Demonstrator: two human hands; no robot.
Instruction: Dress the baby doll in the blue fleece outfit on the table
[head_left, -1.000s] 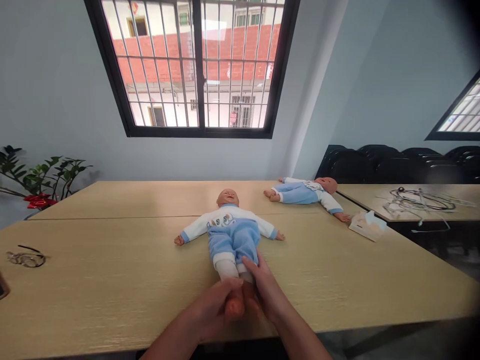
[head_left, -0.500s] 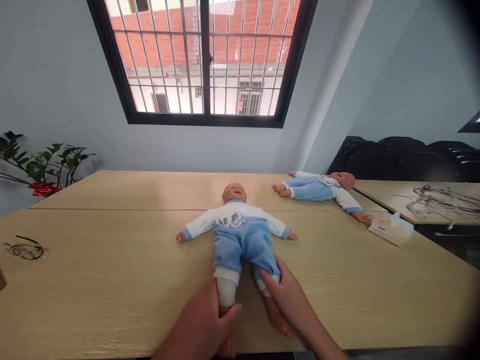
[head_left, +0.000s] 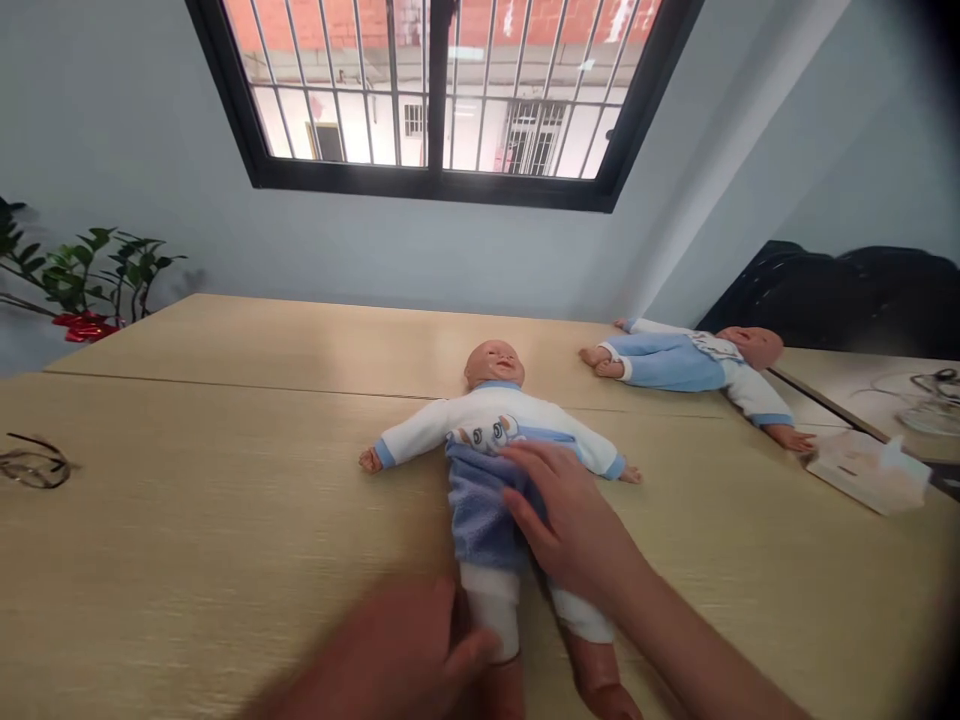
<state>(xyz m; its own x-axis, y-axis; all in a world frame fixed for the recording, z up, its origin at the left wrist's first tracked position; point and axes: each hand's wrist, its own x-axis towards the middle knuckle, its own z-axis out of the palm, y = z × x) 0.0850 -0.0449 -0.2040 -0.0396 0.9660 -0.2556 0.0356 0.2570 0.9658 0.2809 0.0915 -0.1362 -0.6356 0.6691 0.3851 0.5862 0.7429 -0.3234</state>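
Note:
A baby doll (head_left: 491, 415) in a white top and blue trousers lies on its back on the table, arms spread and feet toward me. My right hand (head_left: 574, 525) rests on the front of the blue trousers (head_left: 484, 505) at the waist, its fingers stretched out and apart. Beside the leg at left is my left hand (head_left: 397, 645), smeared by motion, its thumb across the white trouser cuff (head_left: 491, 610); whether its fingers grip the leg is not clear. Both lower legs show bare below the white cuffs.
A second doll (head_left: 675, 362) in like clothes lies at the back right, near a white tissue box (head_left: 870, 470). Eyeglasses (head_left: 36, 465) lie at the left. Beyond stand a potted plant (head_left: 97, 275), black chairs (head_left: 855, 295) and a barred window (head_left: 435, 180).
My right hand has left the lower leg and moved up to the doll's waist. My left hand stays by the other leg, now blurred. The view has tilted down and shifted left.

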